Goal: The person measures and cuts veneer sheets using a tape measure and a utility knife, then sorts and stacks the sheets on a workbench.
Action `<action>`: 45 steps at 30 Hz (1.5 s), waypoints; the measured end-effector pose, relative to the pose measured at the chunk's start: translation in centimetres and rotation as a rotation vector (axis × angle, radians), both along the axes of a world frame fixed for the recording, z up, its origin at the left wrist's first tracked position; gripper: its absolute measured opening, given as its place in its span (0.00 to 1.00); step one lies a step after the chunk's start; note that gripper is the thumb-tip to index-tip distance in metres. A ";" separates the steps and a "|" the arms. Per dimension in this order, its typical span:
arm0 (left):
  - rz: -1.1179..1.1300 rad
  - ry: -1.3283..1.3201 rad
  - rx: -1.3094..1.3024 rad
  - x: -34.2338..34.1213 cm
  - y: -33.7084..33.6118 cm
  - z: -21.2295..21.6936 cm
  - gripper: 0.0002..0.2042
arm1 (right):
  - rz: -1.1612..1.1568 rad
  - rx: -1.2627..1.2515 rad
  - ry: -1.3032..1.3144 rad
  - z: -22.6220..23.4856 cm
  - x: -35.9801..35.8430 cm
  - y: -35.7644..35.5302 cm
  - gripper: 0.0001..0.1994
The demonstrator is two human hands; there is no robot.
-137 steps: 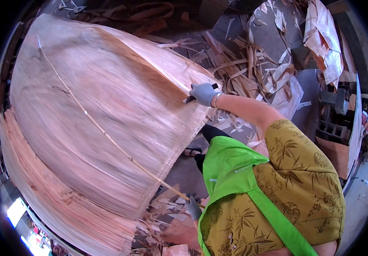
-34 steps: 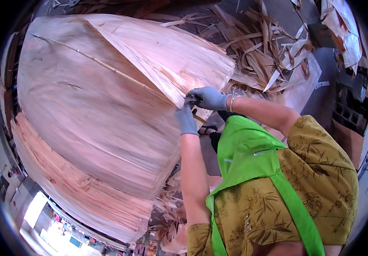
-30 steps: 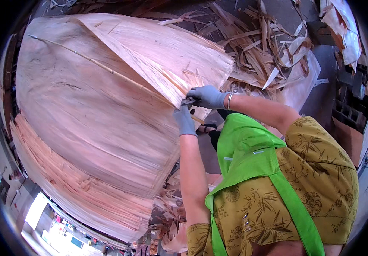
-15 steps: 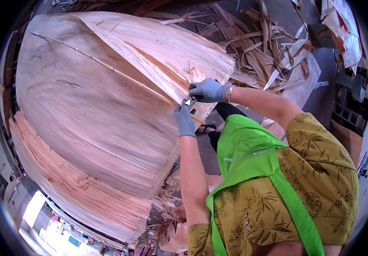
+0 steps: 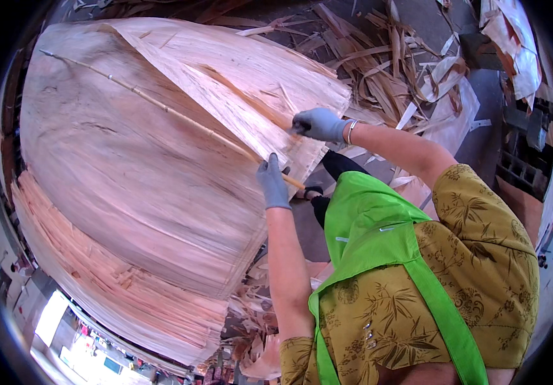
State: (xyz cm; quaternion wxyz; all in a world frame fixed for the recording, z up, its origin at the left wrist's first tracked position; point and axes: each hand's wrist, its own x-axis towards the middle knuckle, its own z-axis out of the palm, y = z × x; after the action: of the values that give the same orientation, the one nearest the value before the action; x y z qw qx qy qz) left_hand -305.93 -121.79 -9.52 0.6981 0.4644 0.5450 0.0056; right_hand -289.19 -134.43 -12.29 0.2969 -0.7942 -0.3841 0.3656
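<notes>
No readable text, labels, numbers or signs. Green apron (image 5: 372, 247): small white marks on front, too small to tell if lettering. Far background, lower left: bluish panel (image 5: 112, 365), small, amid glare; any writing cannot be made out.

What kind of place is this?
It's probably a wood workshop. There's a big pile of thin wood sheets, a tangle of wood strips beside it, and somebody's bright green apron.
</notes>
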 end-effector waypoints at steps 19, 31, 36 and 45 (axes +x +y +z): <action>0.022 -0.065 0.009 0.6 -1.6 -2.2 0.14 | -0.258 -0.139 -0.232 3.9 -0.1 15.5 0.13; 0.426 0.001 0.484 -17.2 2.0 1.4 0.30 | -0.060 0.071 -0.044 10.0 3.2 16.9 0.29; 0.334 0.209 0.724 -24.6 0.7 5.5 0.23 | 0.032 0.300 0.093 12.9 -1.7 22.7 0.32; 0.537 0.148 0.725 -34.5 3.3 7.4 0.19 | 0.415 0.065 -0.101 14.1 -20.4 35.7 0.30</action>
State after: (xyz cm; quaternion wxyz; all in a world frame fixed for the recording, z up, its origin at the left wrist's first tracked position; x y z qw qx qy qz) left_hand -340.40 -118.52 -2.12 0.4234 0.5201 0.6575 0.3435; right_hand -309.63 -98.68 1.85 0.2212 -0.7052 -0.5654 0.3661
